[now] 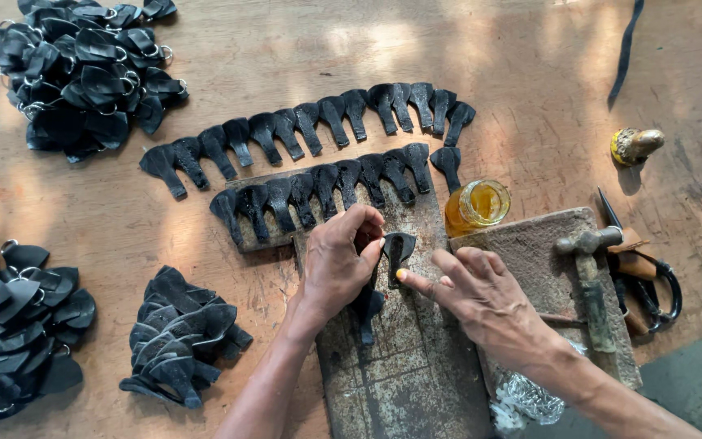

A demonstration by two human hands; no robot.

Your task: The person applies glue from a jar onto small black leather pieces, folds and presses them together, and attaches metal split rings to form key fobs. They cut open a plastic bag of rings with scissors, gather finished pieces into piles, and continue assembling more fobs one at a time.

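My left hand point(336, 264) is closed around a black leather piece point(367, 305) whose tail hangs below my palm. The piece's folded top point(400, 246) lies on a rusty metal slab point(404, 374). My right hand point(481, 297) holds nothing; its index fingertip, smeared with yellow glue, presses against that folded top. Two curved rows of similar black leather pieces point(310, 134) lie side by side on the wooden table point(530, 89) just beyond my hands.
An open jar of amber glue point(477, 205) stands right of the rows. A hammer point(593, 280) rests on a stone block point(530, 252), with scissors point(652, 289) beside it. Heaps of black pieces lie at top left point(83, 73), left point(14, 325) and lower left point(180, 337).
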